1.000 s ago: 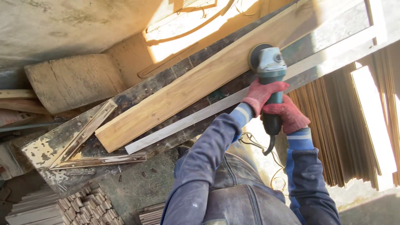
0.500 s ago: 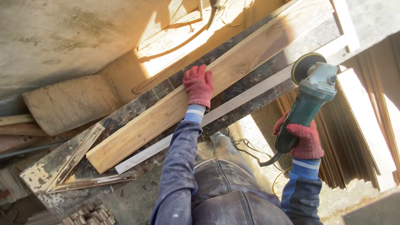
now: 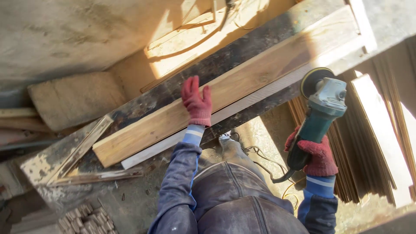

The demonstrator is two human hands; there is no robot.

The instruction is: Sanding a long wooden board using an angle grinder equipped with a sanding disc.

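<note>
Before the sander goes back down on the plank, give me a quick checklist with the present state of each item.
1. Right hand in a red glove grips the teal angle sander by its handle: ok.
2. Sanding disc lifted off the wood, beside the bench edge: ok.
3. Left hand flat on the long pale wooden plank, steadying it: ok.
4. Left hand apart from the disc: ok.
5. Power cord trails by the person's legs; whether it can snag: cannot tell.
6. Plank clamped to the dark worn workbench: cannot tell, no clamp seen.
</note>
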